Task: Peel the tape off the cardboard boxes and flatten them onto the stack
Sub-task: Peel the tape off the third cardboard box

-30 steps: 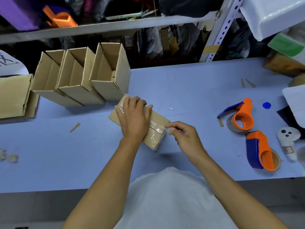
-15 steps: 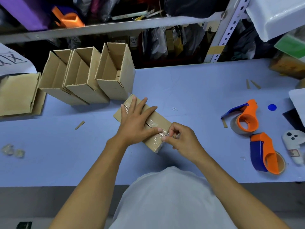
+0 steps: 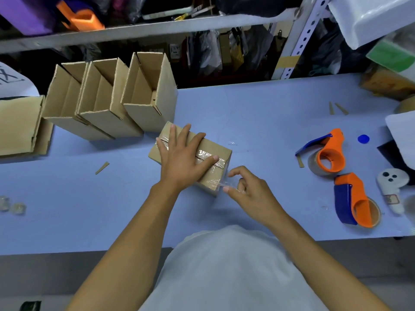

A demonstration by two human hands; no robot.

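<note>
A small taped cardboard box [image 3: 215, 176] lies on the blue table [image 3: 258, 113], its seam covered with clear tape [image 3: 205, 153]. My left hand [image 3: 182, 160] presses flat on the box top, fingers spread. Just off the box's near right corner, my right hand [image 3: 244, 189] pinches the loose end of the tape between thumb and forefinger. Three opened boxes [image 3: 112, 104] stand in a row behind. A stack of flattened cardboard [image 3: 20, 126] lies at the far left.
Two orange-and-blue tape dispensers [image 3: 327, 156] [image 3: 357, 200] lie to the right, with a white controller [image 3: 393, 187] beyond them. Small cardboard scraps [image 3: 102, 168] and crumpled tape balls [image 3: 13, 206] lie on the left. Shelving with clutter runs along the back.
My right hand has pulled away from the box corner toward me, lifting the tape end off the side. My left hand shifted slightly but still presses the top.
</note>
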